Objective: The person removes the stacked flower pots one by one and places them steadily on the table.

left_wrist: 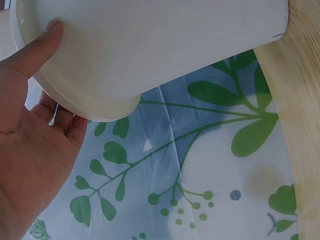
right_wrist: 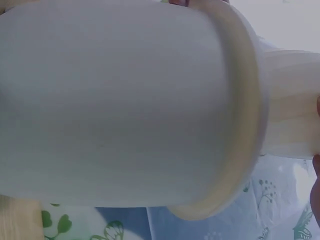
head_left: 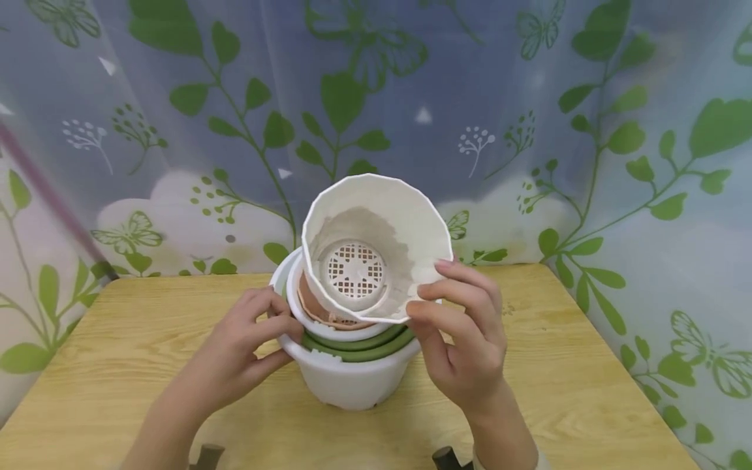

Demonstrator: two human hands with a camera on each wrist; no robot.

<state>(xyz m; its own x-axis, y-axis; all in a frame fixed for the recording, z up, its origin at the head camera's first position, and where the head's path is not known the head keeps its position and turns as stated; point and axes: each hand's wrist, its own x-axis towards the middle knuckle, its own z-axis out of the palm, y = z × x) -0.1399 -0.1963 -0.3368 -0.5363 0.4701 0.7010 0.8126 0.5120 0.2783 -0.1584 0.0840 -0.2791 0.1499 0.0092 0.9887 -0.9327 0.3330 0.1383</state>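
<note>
Over a nested stack of plant pots, my right hand (head_left: 470, 333) pinches the rim of a white faceted flowerpot (head_left: 425, 228), tilted so its inside and pierced base show. The outermost pot is large and white (head_left: 352, 382). Inside it sit green pots (head_left: 358, 354), a smaller white pot and a brownish-pink pot (head_left: 311, 301). My left hand (head_left: 249, 343) grips the large pot's rim at its left side. In the left wrist view the thumb of the left hand (left_wrist: 37, 135) lies on the outer wall, fingers under the rim. The right wrist view shows the faceted pot (right_wrist: 292, 105) above the large pot's rim.
The stack stands on a wood-grain table (head_left: 558, 385). Behind and beside it hangs a curtain (head_left: 411, 85) printed with leaves and butterflies. Two dark rod ends (head_left: 210, 455) show at the bottom edge of the head view.
</note>
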